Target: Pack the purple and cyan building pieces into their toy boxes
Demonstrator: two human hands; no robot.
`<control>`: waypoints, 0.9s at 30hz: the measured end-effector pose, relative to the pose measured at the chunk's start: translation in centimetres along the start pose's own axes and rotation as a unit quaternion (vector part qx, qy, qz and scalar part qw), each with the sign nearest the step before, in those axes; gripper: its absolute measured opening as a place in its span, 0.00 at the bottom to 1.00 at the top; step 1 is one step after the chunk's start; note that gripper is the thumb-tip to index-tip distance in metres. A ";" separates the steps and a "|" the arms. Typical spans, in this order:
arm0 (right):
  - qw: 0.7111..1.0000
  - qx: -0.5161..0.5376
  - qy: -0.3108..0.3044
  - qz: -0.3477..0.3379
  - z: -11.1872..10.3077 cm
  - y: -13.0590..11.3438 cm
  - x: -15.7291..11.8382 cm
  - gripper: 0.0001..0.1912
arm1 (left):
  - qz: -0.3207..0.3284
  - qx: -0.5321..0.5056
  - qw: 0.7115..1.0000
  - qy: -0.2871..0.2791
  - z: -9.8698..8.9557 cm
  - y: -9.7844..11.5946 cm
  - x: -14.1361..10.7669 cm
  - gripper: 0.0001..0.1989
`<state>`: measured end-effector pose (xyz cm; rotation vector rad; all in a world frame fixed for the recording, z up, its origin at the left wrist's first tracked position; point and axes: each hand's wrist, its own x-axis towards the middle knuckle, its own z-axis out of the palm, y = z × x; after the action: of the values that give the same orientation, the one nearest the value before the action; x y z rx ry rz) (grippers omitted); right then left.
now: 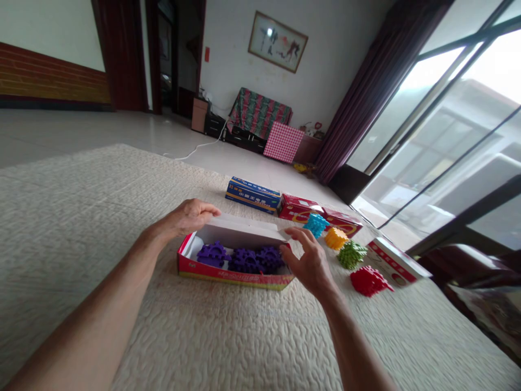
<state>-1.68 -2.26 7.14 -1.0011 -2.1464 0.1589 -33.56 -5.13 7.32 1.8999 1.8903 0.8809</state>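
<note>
The open box (240, 279), red with a yellowish lower edge, sits between the two grips on the quilted cover (183, 336), its long side running from one to the other. Inside it lie purple gear-like pieces (248, 262), one cluster toward the left grip (191, 214) and more toward the right grip (311, 260). The white flap (248, 224) stands up along the box's far side, spanning the gap between the grips.

The left grip is at the flap's left end, fingers stretched out toward the right grip; whether it pinches the flap cannot be told, as its thumb is hidden. The right grip is at the box's right end, thumb and fingers parted, fingertips at the flap's corner and thumb near the end wall.

Beyond the flap, farther off than both grips, is a closed blue box (253, 196), with two dark red boxes (300, 207) in line with it, beyond the right grip. To the right of that grip, four blocks run in a slanting row from beyond it to beside it: light blue (315, 224), orange-yellow (336, 238), green (352, 254) and red (369, 281). Outside the row, farther right of the grip, lies a white-and-red box (396, 263).
</note>
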 end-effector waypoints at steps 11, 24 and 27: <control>0.930 0.274 -0.009 0.243 3.3 4.9 -3.3 0.29 | -0.205 0.076 0.973 0.076 -0.6 -1.2 0.4 0.26; 0.771 0.549 0.076 0.313 4.1 3.3 -3.0 0.23 | -0.164 -0.394 0.875 0.228 1.3 -1.7 0.7 0.29; 0.765 0.566 0.072 0.299 4.1 3.1 -3.0 0.19 | -0.152 -0.467 0.847 0.205 1.3 -1.1 -0.1 0.26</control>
<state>-1.31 -1.44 1.27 -0.8106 -1.0930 1.4348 -33.61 -4.90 5.64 0.8382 1.4209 1.7612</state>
